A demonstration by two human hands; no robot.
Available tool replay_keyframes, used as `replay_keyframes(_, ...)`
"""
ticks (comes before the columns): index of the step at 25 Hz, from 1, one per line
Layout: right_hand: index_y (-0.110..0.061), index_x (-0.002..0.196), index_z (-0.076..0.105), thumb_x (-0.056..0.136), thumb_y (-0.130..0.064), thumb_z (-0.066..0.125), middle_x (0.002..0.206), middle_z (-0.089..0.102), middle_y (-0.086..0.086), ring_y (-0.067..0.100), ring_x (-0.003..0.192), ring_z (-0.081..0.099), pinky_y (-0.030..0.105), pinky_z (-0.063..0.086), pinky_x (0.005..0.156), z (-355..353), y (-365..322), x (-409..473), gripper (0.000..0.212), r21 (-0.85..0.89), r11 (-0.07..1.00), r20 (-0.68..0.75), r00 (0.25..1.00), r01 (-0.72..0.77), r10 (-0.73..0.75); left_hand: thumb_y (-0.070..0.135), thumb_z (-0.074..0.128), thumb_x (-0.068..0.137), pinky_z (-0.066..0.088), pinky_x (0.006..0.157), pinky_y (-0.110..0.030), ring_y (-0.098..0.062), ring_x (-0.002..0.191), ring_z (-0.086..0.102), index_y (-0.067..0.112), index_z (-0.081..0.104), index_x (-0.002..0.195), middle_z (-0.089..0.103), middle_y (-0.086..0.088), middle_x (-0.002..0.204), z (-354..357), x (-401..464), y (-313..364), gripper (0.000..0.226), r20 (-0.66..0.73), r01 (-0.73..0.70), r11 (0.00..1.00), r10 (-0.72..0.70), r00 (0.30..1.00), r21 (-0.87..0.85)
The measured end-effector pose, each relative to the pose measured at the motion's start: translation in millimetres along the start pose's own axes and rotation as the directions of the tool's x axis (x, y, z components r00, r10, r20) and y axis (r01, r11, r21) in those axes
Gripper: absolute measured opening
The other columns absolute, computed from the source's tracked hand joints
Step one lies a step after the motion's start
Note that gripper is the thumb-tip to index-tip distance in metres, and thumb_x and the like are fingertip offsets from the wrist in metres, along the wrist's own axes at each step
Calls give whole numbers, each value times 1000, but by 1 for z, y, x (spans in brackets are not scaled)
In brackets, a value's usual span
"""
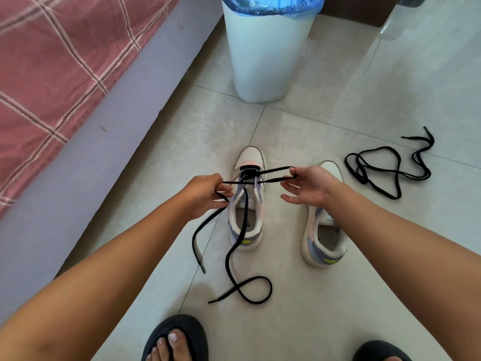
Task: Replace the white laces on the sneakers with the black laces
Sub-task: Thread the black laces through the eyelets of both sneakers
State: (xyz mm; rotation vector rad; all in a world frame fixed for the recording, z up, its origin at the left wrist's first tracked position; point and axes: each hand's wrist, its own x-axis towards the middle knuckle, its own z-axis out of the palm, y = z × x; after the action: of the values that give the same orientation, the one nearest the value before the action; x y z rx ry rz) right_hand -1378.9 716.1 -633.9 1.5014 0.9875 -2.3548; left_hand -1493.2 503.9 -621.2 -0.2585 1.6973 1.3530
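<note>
Here the left hand [205, 195] has its grip pinched on a strand of the black lace [276, 170] just left of the near sneaker [247, 204], and the right hand [309, 186] pinches a loop of the same lace between thumb and forefinger on the other side, its remaining fingers spread loose. Between the two grips the lace runs taut across the front eyelets, where only the lowest row or two looks threaded; the upper eyelets look bare. Both free ends trail down over the shoe's collar onto the floor [325, 295], one curling into a loop near the person's slipper [192, 324].

The second sneaker [325, 243], just to the right, carries no lace at all, and the spare black lace [385, 168] lies tangled on the tiles beyond it, untouched. No white laces are visible anywhere, so removal seems finished. By my judgement the work is under halfway: most of this shoe and all of the other remain. A bin [265, 53] stands further back, beside a bed [65, 61].
</note>
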Motion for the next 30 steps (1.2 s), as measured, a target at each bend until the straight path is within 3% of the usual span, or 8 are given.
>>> replay_keyframes(6,-13,77,59,100,-14,40,79,49,1,15,79,50,43,40,92,4,8,-2,29,153,987,53,997,53,-62,3,36,91,54,70,-38,-25,83,64,9,39,66,54,-15,81,-4,-3,-25,27,-12,23,962,-28,1000,-270)
replay_keyframes(11,-18,87,63,99,-17,41,63,59,-7,11,80,53,35,43,81,0,8,-3,25,125,988,109,989,91,-104,9,40,94,55,73,-39,-24,81,64,7,43,67,57,-11,79,0,-4,-21,27,-38,-6,990,1,999,-143)
replay_keyframes(14,-18,84,60,99,-20,41,72,57,-4,13,80,54,36,43,80,1,6,-2,25,68,995,48,996,68,-71,16,45,96,54,82,-43,-23,86,63,8,50,67,62,-10,81,-4,-6,-19,30,-26,-5,998,3,1000,-61)
replay_keyframes(17,-11,109,51,96,-29,49,95,50,4,19,86,54,35,48,71,11,20,-6,22,-222,974,-138,987,52,-84,20,47,95,54,85,-43,-21,87,63,9,52,68,63,-8,82,-4,-10,-20,30,12,-19,1000,18,1000,11)
replay_keyframes(20,-20,136,24,86,-38,62,99,47,1,13,77,49,25,41,57,26,49,-13,65,-660,743,-45,980,115,-191,20,47,94,53,84,-39,-21,81,60,10,54,70,63,-7,76,0,-13,-19,27,0,-88,975,89,996,204)
replay_keyframes(22,-19,131,23,83,-29,64,96,49,3,13,73,50,23,38,56,34,66,-11,64,-749,617,54,950,241,-306,23,47,94,51,85,-37,-19,76,59,11,54,67,63,-4,70,3,-16,-19,30,11,-161,925,167,986,344)
replay_keyframes(25,-15,101,31,83,-14,56,73,45,-1,13,56,42,27,32,49,39,73,-6,31,-752,585,-64,849,304,-524,25,47,95,49,83,-34,-18,70,59,13,53,67,64,-4,66,-3,-24,-22,31,73,-269,829,268,961,490)
replay_keyframes(30,-12,91,30,84,-12,55,69,39,-3,11,55,36,28,25,47,29,67,-6,26,-802,527,-136,772,282,-621,25,45,97,43,65,-26,-12,56,52,11,50,69,57,-2,63,-50,-38,-45,32,26,-266,754,314,949,600)
